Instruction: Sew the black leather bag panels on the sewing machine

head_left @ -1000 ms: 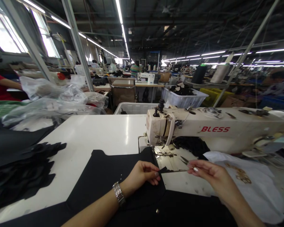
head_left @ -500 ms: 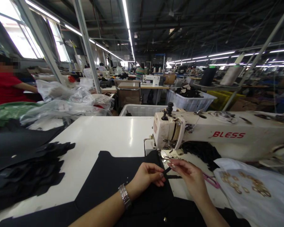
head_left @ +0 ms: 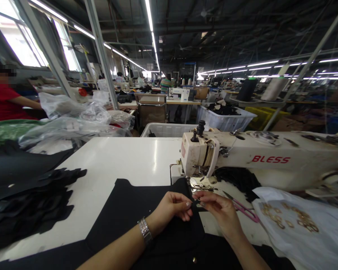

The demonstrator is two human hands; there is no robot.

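Note:
A large black fabric panel (head_left: 146, 200) lies flat on the white sewing table, a small gold stud on its lower part. Over its right edge my left hand (head_left: 173, 206), with a metal-banded watch on the wrist, pinches a short narrow black strap (head_left: 195, 203). My right hand (head_left: 216, 208) closes on the strap's other end; the fingertips of both hands nearly meet and hide most of it. Just beyond them is the needle area of the sewing machine (head_left: 198, 150). Pink-handled scissors (head_left: 246, 212) lie right of my right hand.
Gold rings (head_left: 298, 217) rest on a white plastic bag (head_left: 284, 247) at the right. Stacked black pieces (head_left: 30, 210) cover the table's left side. Behind the table stand a white crate (head_left: 169, 129) and clear plastic bags (head_left: 73, 125). A person in red (head_left: 5, 97) is at far left.
My right hand has moved left toward my left hand, and the strap between them shows less length. More of the scissors is visible now. The whole view has shifted slightly.

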